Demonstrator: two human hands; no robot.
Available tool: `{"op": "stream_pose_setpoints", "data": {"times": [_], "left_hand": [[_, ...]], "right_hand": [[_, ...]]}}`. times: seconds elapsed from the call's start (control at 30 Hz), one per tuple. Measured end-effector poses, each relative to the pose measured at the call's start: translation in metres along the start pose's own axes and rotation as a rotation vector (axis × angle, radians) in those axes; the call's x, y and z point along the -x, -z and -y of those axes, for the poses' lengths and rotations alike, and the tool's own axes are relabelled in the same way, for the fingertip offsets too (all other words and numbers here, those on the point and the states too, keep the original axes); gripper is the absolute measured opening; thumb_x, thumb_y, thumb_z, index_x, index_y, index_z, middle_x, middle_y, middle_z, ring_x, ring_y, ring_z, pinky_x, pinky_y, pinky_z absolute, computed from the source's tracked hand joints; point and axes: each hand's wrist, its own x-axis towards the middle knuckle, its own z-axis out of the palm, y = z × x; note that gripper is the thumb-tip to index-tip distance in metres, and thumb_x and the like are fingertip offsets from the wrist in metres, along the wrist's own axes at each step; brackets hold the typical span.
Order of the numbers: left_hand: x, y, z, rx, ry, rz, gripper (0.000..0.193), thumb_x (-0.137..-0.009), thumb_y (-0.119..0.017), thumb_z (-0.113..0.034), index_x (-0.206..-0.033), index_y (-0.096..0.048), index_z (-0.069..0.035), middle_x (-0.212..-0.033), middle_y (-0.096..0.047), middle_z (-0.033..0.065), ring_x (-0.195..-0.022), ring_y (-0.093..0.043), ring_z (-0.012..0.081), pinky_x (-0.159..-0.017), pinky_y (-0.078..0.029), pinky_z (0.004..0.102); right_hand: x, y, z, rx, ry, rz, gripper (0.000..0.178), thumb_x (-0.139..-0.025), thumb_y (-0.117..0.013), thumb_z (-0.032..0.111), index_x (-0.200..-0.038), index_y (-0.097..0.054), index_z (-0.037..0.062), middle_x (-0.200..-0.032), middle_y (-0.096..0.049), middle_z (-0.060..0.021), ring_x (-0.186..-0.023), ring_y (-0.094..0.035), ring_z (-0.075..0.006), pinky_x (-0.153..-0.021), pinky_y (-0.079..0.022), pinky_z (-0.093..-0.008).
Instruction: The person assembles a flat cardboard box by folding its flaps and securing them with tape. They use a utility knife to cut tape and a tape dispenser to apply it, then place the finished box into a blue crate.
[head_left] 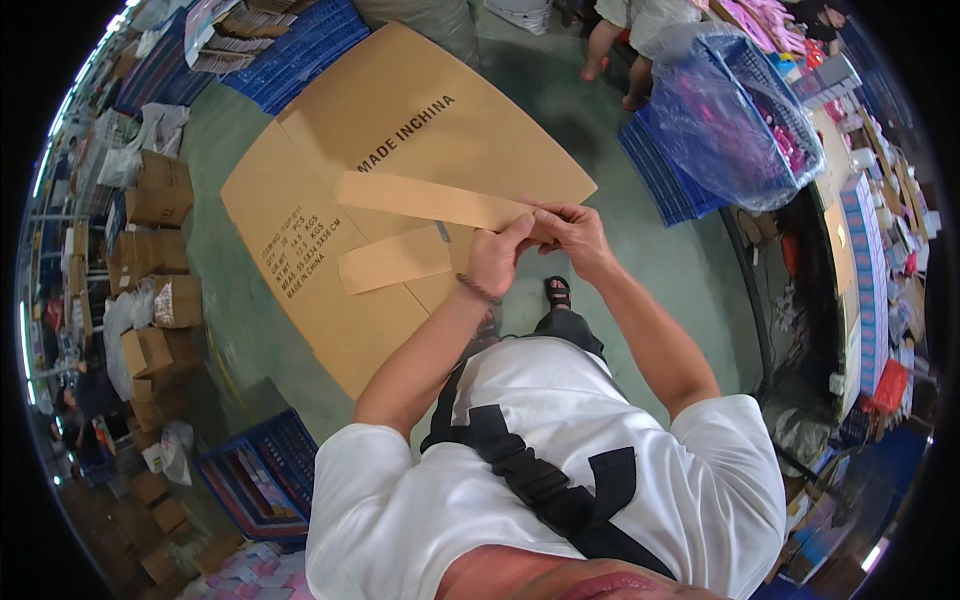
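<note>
Both hands meet at the near edge of a flattened carton. The left hand pinches a carton flap between thumb and fingers; a bead bracelet circles its wrist. The right hand pinches the same flap edge, fingertips touching those of the left. A second flap lies below, free. The carton hangs tilted over a green floor. To the left stand small stacked boxes and blue crates. To the right, a blue crate under a clear plastic bag stands beside a cluttered shelf. Another person's legs show at the far edge.
</note>
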Motion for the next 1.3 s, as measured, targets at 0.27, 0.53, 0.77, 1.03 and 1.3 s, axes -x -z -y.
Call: {"op": "stream_pose_setpoints", "data": {"times": [0.27, 0.53, 0.77, 1.03, 1.3], "left_hand": [[-0.052, -0.062, 0.027, -0.168, -0.012, -0.084, 0.019, -0.087, -0.061, -0.009, -0.102, -0.059, 0.001, -0.093, -0.063, 0.0088, -0.081, -0.063, 0.0191, -0.068, -0.056, 0.0314], [-0.071, -0.101, 0.038, -0.304, -0.129, -0.271, 0.019, -0.084, -0.064, -0.007, -0.099, -0.061, 0.003, -0.092, -0.064, 0.0095, -0.077, -0.064, 0.0167, -0.062, -0.057, 0.0293], [-0.063, -0.081, 0.023, -0.291, -0.216, -0.415, 0.017, -0.084, -0.065, -0.008, -0.095, -0.063, 0.004, -0.087, -0.066, 0.0094, -0.071, -0.065, 0.0161, -0.057, -0.056, 0.0259], [-0.055, -0.021, -0.002, -0.508, -0.296, -0.448, 0.014, -0.084, -0.065, -0.009, -0.09, -0.065, 0.004, -0.081, -0.065, 0.0072, -0.066, -0.062, 0.0124, -0.055, -0.054, 0.0254], [-0.06, 0.063, -0.041, -0.364, -0.27, -0.431, 0.015, -0.085, -0.064, -0.009, -0.091, -0.065, 0.005, -0.081, -0.065, 0.0089, -0.068, -0.063, 0.0157, -0.057, -0.056, 0.0285]], "right_hand": [[-0.02, 0.104, 0.03, -0.533, -0.162, 0.318, 0.033, -0.094, -0.051, 0.024, -0.111, -0.057, -0.0035, -0.099, -0.065, -0.0151, -0.088, -0.064, -0.0244, -0.075, -0.055, -0.0375], [-0.067, 0.144, 0.048, 0.08, 0.054, 0.329, 0.026, -0.084, -0.068, 0.019, -0.096, -0.063, -0.0036, -0.081, -0.066, -0.0112, -0.072, -0.065, -0.0185, -0.067, -0.056, -0.0306], [-0.088, 0.118, 0.058, 0.06, -0.084, 0.481, 0.022, -0.086, -0.064, 0.016, -0.094, -0.064, -0.0052, -0.08, -0.066, -0.0124, -0.07, -0.064, -0.0166, -0.066, -0.054, -0.0287], [-0.126, 0.058, 0.055, 0.528, 0.072, 0.634, 0.018, -0.082, -0.062, 0.009, -0.091, -0.065, -0.0057, -0.076, -0.066, -0.0089, -0.068, -0.062, -0.0134, -0.063, -0.051, -0.0256], [-0.159, -0.041, 0.023, 0.667, 0.015, 0.48, 0.018, -0.074, -0.061, 0.009, -0.086, -0.067, -0.0034, -0.071, -0.064, -0.0084, -0.065, -0.059, -0.0125, -0.059, -0.048, -0.0275]]}}
